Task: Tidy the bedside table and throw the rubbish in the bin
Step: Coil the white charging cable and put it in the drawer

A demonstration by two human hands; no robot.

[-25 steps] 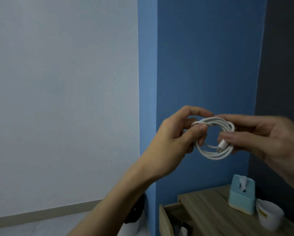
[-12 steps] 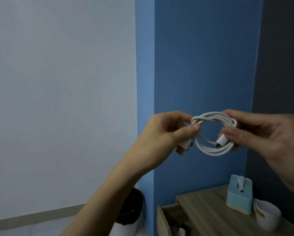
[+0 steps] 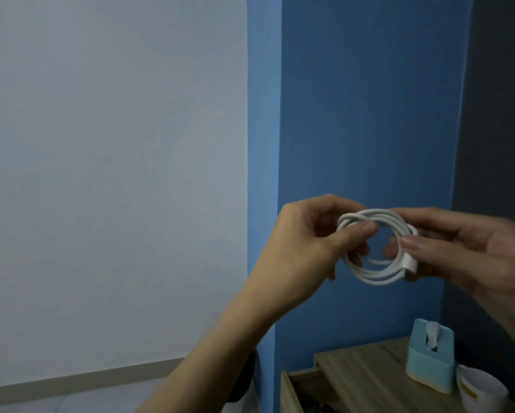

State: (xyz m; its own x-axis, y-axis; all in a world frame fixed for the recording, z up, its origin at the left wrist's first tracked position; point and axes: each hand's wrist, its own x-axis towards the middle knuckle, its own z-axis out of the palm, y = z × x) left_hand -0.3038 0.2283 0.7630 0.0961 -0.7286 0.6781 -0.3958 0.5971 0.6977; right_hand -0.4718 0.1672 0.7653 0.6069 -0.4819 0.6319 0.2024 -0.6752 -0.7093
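Observation:
A white charging cable (image 3: pixel 378 275) is wound into a small coil and held in the air in front of the blue wall. My left hand (image 3: pixel 304 248) pinches the coil's upper left side between thumb and curled fingers. My right hand (image 3: pixel 470 251) pinches the coil's right side, thumb on the white plug end. Below, at the bottom right, is the wooden bedside table (image 3: pixel 366 380) with its drawer (image 3: pixel 292 391) pulled open. The bin (image 3: pixel 244 383) is a dark shape mostly hidden behind my left forearm.
On the bedside table stand a light blue tissue box (image 3: pixel 429 362) and a white cup (image 3: pixel 479 391) at the right edge. A blue wall corner rises behind the hands; a pale wall and skirting fill the left.
Both hands have kept turning the coil, and the free end has been wrapped into the loop. The view has shifted slightly, the hands staying at the same height.

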